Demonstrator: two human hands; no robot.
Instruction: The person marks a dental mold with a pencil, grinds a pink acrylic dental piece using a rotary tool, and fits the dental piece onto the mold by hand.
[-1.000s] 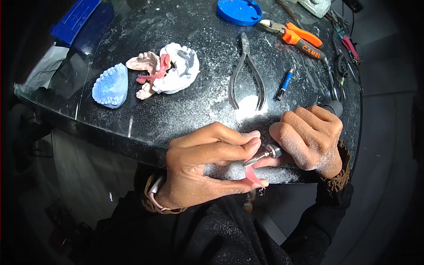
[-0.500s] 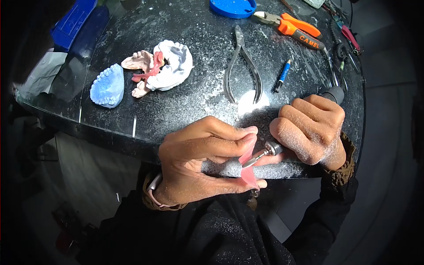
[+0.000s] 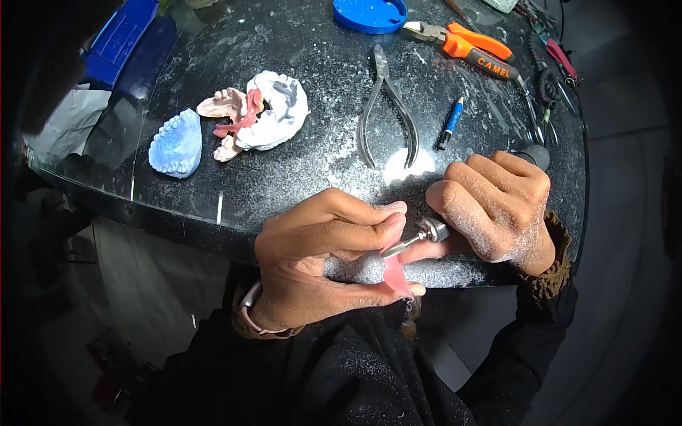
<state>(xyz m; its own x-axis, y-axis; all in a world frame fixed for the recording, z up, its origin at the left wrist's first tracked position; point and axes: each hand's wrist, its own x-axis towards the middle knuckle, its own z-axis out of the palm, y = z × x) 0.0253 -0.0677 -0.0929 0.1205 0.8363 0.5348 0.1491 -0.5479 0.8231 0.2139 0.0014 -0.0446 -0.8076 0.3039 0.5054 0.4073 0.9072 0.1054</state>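
Observation:
A pink denture base point(image 3: 396, 275) is pinched between the thumb and fingers of my left hand point(image 3: 320, 248), just over the table's near edge. My right hand point(image 3: 497, 206) is closed around a rotary handpiece point(image 3: 435, 229), most of whose body is hidden under the fingers. Its metal bur point(image 3: 400, 248) lies against the upper part of the pink piece. White dust coats both hands, most thickly the right one.
Dental casts stand at left: a blue cast point(image 3: 176, 145) and a white cast point(image 3: 280, 113) touching pinkish pieces. Wire pliers point(image 3: 383, 106), a blue pencil point(image 3: 451, 124), orange-handled cutters point(image 3: 472, 51) and a blue lid point(image 3: 371, 14) lie beyond my hands on the dusty black table point(image 3: 305, 170).
The bur has shifted slightly up and left along the pink piece. My left hand has tilted the piece a little. The surroundings have shifted slightly with the camera.

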